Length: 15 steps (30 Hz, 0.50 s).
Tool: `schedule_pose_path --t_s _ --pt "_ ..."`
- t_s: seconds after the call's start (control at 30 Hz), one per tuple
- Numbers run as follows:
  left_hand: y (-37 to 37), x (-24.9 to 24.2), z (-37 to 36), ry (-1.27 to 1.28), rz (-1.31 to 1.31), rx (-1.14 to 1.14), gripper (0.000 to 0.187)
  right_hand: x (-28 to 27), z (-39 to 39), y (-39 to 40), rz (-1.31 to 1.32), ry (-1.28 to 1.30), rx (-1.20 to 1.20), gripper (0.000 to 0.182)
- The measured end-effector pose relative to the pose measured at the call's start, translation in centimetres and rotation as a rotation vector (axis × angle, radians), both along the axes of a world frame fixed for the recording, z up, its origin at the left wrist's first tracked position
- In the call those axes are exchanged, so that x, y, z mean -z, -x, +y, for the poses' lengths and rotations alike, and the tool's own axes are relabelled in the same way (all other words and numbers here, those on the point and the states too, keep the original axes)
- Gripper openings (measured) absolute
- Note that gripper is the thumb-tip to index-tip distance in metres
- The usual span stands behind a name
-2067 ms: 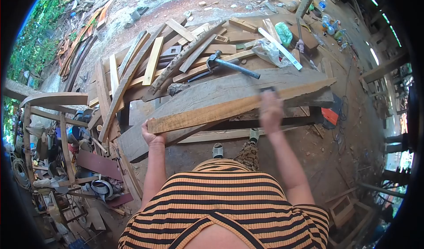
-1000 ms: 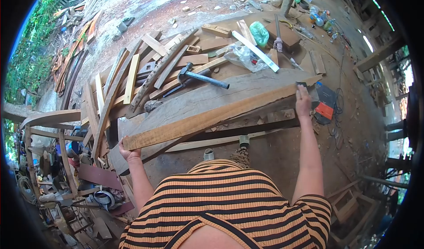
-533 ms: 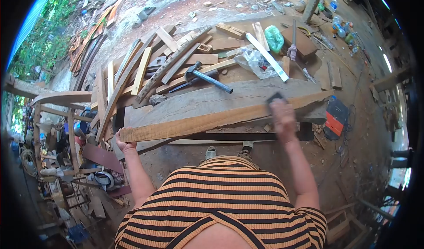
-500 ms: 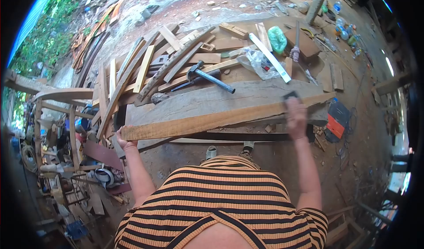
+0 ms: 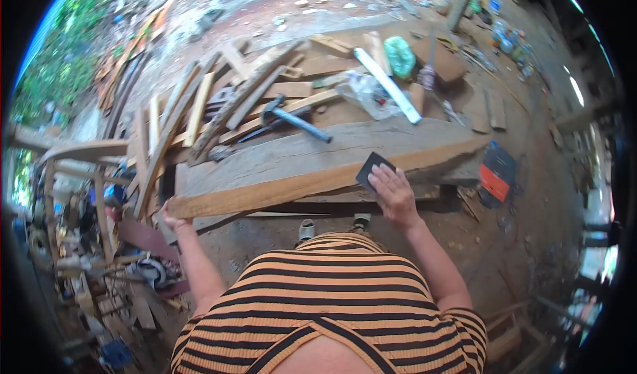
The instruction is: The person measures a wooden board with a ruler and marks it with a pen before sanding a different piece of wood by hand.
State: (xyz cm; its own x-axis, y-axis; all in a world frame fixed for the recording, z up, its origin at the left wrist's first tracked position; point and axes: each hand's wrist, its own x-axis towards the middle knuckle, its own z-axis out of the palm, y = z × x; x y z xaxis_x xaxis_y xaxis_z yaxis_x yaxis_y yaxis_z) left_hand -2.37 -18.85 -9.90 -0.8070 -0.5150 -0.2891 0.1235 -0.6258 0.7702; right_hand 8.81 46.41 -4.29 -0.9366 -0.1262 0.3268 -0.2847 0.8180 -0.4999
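1. Left hand (image 5: 175,215), 10 o'clock from torso (image 5: 332,294): grip closed on end of plank (image 5: 285,189); steady hold seemed key.
2. Right hand (image 5: 398,200), 1 o'clock: grip held dark pad (image 5: 373,168), fingers nearly straight; flat, even pressure looked best.
3. Plank spanned 10 to 1 o'clock, over grey slab (image 5: 265,154).

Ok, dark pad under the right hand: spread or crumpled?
Spread: the dark pad shows straight edges and a flat face past the right hand. Cannot tell whether it's doubled underneath.
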Motion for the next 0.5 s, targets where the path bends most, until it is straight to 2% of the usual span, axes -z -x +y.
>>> schedule_pose_path --t_s 0.03,0.1,0.13,0.2,0.23,0.27,0.33,0.4,0.43,0.47,0.5 --pt "-0.2 -0.4 0.2 -0.024 0.062 0.067 0.03 0.6 2.9 0.3 0.024 -0.03 -0.015 0.039" --pt "0.0 -0.8 -0.2 -0.03 0.014 0.095 0.03 2.5 11.2 0.8 0.074 -0.115 0.206 0.037" --pt "0.2 -1.3 0.5 -0.01 -0.039 -0.005 0.029 3.5 15.6 0.8 0.056 -0.158 0.342 0.036" --pt "0.4 -0.7 -0.6 -0.035 0.042 0.073 0.029 5.4 23.2 1.1 0.001 -0.152 0.554 0.035" --pt "0.4 -1.0 -0.5 0.004 0.017 0.038 0.03 6.2 25.2 1.1 -0.041 -0.106 0.634 0.035" --pt "0.4 -1.2 -0.5 0.043 -0.005 -0.001 0.03 6.6 25.0 1.2 -0.04 -0.102 0.637 0.035" --pt "0.3 -1.3 -0.3 0.044 0.015 -0.007 0.03 7.3 22.3 2.5 -0.005 -0.173 0.794 0.033" --pt "0.0 -1.4 0.0 0.036 -0.005 -0.018 0.03 0.8 12.6 2.2 -0.051 -0.009 0.574 0.031" --pt "-0.1 -1.5 0.3 0.038 -0.007 -0.019 0.03 2.8 9.3 1.9 0.154 -0.117 0.438 0.032" --pt "-0.2 -1.7 0.7 0.062 -0.06 -0.096 0.031 2.6 6.1 1.2 0.152 0.021 0.191 0.032" --pt "-0.1 -1.8 0.9 0.087 -0.112 -0.171 0.032 0.9 3.3 0.1 0.141 0.004 0.086 0.032"
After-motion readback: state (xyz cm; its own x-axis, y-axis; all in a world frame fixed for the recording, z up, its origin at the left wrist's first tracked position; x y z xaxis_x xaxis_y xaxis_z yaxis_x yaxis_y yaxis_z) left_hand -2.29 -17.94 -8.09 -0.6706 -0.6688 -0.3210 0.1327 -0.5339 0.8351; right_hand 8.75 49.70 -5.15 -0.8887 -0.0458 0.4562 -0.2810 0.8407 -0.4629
